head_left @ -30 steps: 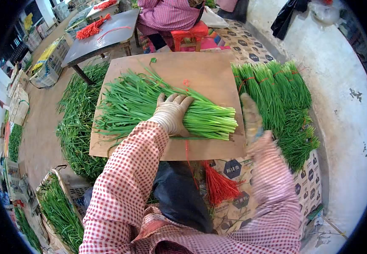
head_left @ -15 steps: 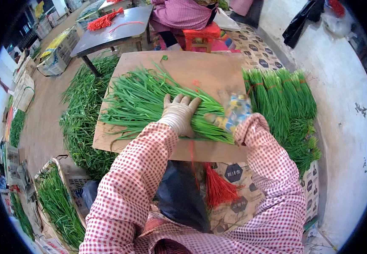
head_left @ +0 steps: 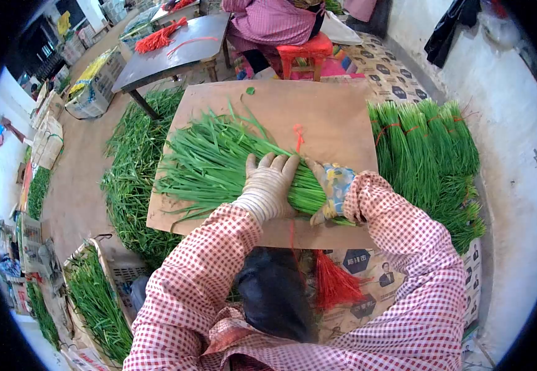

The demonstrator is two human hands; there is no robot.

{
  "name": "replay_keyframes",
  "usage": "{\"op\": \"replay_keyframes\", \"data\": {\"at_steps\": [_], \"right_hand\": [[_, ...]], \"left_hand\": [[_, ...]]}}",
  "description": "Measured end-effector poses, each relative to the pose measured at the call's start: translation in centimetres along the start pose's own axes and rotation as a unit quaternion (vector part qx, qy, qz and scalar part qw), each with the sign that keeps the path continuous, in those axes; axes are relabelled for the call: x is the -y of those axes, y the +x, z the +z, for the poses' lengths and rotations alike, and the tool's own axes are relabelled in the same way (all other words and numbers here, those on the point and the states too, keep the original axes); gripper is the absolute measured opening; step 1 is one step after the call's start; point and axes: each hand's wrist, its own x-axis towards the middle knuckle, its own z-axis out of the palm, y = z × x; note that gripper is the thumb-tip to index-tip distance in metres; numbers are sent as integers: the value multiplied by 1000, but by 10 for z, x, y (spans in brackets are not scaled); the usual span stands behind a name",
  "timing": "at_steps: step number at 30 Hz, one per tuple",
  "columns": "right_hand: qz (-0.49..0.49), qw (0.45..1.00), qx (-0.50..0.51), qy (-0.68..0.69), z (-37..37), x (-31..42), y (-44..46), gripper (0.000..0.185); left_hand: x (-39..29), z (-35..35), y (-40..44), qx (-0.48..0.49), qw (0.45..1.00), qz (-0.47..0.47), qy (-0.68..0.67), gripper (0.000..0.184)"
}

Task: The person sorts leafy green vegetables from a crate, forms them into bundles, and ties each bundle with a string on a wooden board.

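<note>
A loose bunch of garlic chives (head_left: 203, 164) lies across a brown board (head_left: 336, 117), leaves fanned to the left and stem ends to the right. My left hand (head_left: 268, 188), in a pale glove, arches over the middle of the bunch, its fingers on the far side. Around the stem end is my right hand (head_left: 336, 190), in a blue and yellow patterned glove, with its fingers and thumb spanning the stems. A red tie (head_left: 298, 137) shows on the board just beyond the bunch. A small leaf piece (head_left: 250, 91) lies near the far edge.
Tied chive bundles (head_left: 426, 148) are stacked right of the board, beside the wall. Left, loose greens (head_left: 135, 167) cover the floor, near a filled basket (head_left: 104, 266). Red ties (head_left: 336, 281) hang below the board. A person (head_left: 271, 28) sits beyond, by a metal table (head_left: 188, 46).
My right hand has gone from blurred and apart from the stems to closed around their end. My left hand stays on the bunch. The whole view has shifted slightly.
</note>
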Motion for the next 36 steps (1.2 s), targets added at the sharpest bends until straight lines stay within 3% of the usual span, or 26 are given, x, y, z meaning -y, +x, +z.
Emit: {"op": "replay_keyframes", "data": {"at_steps": [5,7,8,9,11,13,16,21,23,27,32,33,35,36], "right_hand": [[35,998,56,-3,-20,6,5,99],[27,996,85,4,-24,7,9,99],[37,995,87,17,-28,10,6,96],[37,995,86,17,-23,7,6,96],[9,1000,-3,-21,-7,0,8,92],[5,1000,-6,-25,-1,0,3,92],[-8,999,-7,-47,5,2,-3,93],[-12,998,2,-68,3,4,-1,96],[-14,998,1,-68,-2,2,1,100],[-95,991,74,54,-11,-44,45,100],[188,975,-30,117,-33,-39,111,75],[185,975,-32,116,-31,-31,118,75],[188,979,-76,32,-19,-16,125,61],[168,981,-87,54,-10,-22,131,51]], "left_hand": [[-10,-39,4,69,995,29,70,114],[-10,-46,11,-19,984,148,96,119],[-7,-42,24,-18,977,182,114,123],[-2,-37,36,-18,976,182,114,123],[6,-26,53,173,979,105,-9,124],[4,-27,47,151,981,125,-10,125],[-5,-30,30,202,978,51,-17,124],[-6,-14,11,101,994,41,-13,120],[-7,-15,14,112,993,31,-13,116],[-6,-8,14,121,992,21,-1,106],[-5,-10,12,124,991,37,-22,105],[-3,-10,13,130,990,43,-21,105],[-2,-12,13,115,992,47,-34,104],[-1,-14,15,127,990,53,-35,104]]}}
